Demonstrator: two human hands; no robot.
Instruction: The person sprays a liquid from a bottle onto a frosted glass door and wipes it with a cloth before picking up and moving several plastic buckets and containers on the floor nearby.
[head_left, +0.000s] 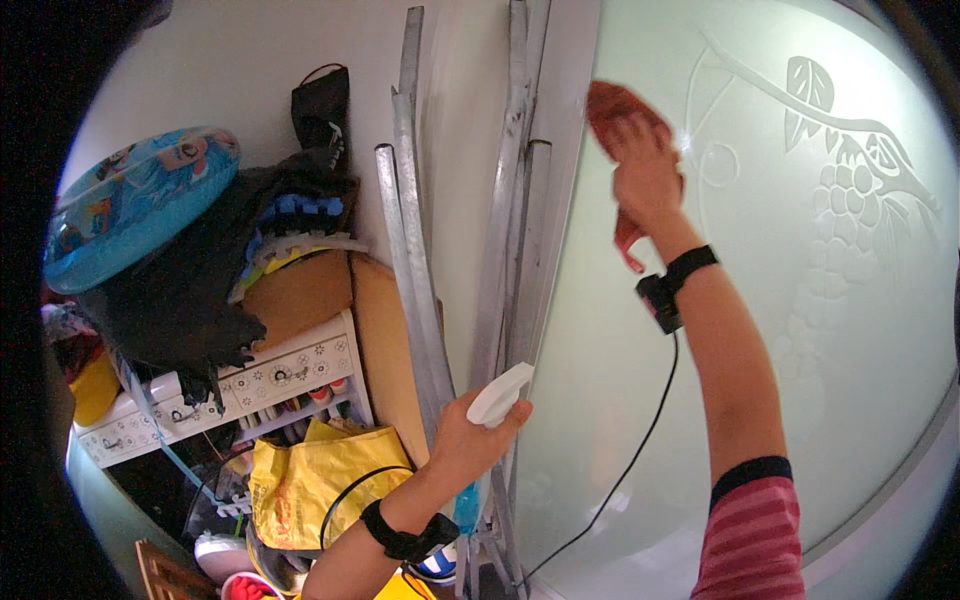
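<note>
My right hand (646, 176) presses a red cloth (611, 112) against a frosted glass panel (600, 337), near its upper left edge. Part of the cloth hangs below the palm. Lower down, my left hand (480, 431) grips a white plastic spray bottle (499, 397) by its upper part, in front of metal bars; blue shows below that hand, and the rest is hidden. Each wrist wears a black strap with a small device, and a black cable runs down from the right one. Etched leaves and fruit decorate the glass to the right.
Long metal bars (495, 225) lean upright left of the glass. Farther left stand a white patterned drawer unit (300, 367), a cardboard box (300, 300), a blue inflatable ring (150, 210) and dark cloth (172, 300). A yellow bag (322, 480) sits below, with a wooden piece (161, 574) nearby.
</note>
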